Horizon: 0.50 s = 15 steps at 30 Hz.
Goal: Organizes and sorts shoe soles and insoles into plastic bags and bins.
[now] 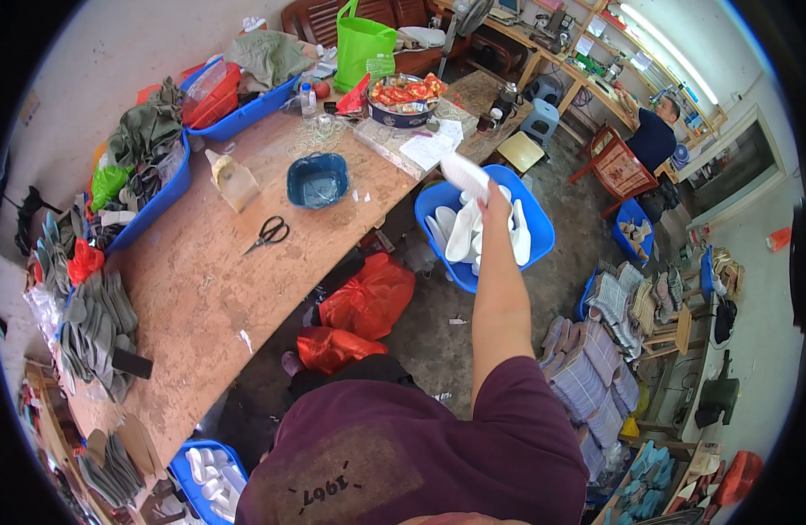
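Observation:
My right arm stretches forward over a blue plastic basin (543,241) on the floor beside the table. My right hand (495,208) is closed on one end of a white foot-shaped piece (464,175), blurred by motion, whose other end points toward the table corner. More white foot-shaped pieces (460,238) lie loosely in the basin under my hand and forearm. Whether they are shoe lasts or slippers I cannot tell. My left hand is out of sight.
The wooden table (193,297) holds scissors (270,234), a dark blue square tub (317,181) and stacked grey soles (97,324). Red plastic bags (368,297) lie on the floor beneath its edge. Plaid bundles (586,376) are piled right. A seated person (655,131) is far right.

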Tool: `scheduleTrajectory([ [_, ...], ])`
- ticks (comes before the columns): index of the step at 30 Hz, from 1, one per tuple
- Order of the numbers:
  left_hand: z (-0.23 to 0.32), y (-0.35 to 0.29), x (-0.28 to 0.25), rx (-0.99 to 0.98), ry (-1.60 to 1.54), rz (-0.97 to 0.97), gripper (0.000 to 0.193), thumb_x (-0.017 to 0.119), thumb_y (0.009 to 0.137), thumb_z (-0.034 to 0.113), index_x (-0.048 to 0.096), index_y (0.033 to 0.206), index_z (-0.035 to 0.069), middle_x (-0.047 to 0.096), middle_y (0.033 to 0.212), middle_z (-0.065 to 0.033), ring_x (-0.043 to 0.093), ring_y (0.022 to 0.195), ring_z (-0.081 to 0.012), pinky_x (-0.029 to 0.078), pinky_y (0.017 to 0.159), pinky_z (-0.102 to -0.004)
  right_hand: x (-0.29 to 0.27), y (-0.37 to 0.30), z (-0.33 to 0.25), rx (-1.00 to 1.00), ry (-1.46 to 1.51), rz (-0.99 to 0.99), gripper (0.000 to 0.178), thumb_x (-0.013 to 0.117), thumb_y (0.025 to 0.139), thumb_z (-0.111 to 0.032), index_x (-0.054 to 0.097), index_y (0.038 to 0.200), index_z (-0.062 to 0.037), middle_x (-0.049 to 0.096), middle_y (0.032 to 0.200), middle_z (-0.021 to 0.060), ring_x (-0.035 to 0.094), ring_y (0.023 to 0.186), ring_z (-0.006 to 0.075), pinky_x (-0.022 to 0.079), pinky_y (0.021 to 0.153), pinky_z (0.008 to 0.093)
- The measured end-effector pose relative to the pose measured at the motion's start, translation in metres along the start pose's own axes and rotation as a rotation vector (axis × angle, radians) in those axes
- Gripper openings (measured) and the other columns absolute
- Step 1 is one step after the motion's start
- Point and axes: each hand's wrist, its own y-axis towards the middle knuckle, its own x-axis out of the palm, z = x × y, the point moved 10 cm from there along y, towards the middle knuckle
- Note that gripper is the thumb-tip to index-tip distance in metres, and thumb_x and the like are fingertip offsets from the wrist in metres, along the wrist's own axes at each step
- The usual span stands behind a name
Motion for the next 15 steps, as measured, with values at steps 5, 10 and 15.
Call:
scheduleTrajectory([
  [5, 0.014, 0.001, 0.003, -0.018, -0.033, 0.038, 0.019, 0.058, 0.083, 0.024, 0.066, 0.091, 0.008, 0.066, 0.088, -0.0123, 0.064, 0.083, -0.0312, 0.050, 0.071, -0.0384, 0.054, 0.034, -0.103, -0.357, -0.035, 0.078, 0.021, 0.064, 0.072, -0.018, 0.060, 0.065, 0.0015, 0.060, 0.067, 0.0099, 0.056, 0.053, 0.0214, 0.048, 0.046, 0.0327],
  [10, 0.108, -0.018, -0.044, -0.113, -0.195, 0.024, 0.019, 0.058, 0.086, 0.023, 0.065, 0.093, 0.007, 0.066, 0.089, -0.0129, 0.065, 0.084, -0.0292, 0.050, 0.072, -0.0356, 0.022, 0.048, -0.108, -0.513, -0.312, 0.222, 0.031, 0.064, 0.072, -0.027, 0.061, 0.063, 0.0022, 0.062, 0.063, 0.0128, 0.058, 0.053, 0.0243, 0.046, 0.052, 0.0382],
  [15, 0.069, -0.049, -0.022, -0.421, -0.316, 0.042, 0.029, 0.061, 0.082, 0.019, 0.062, 0.104, 0.001, 0.067, 0.097, -0.0120, 0.064, 0.091, -0.0243, 0.048, 0.080, -0.0342, -0.199, 0.044, 0.049, -0.201, -1.219, 0.393, 0.043, 0.064, 0.079, -0.041, 0.064, 0.087, 0.0013, 0.066, 0.089, 0.0173, 0.062, 0.078, 0.0308, 0.048, 0.067, 0.0421],
])
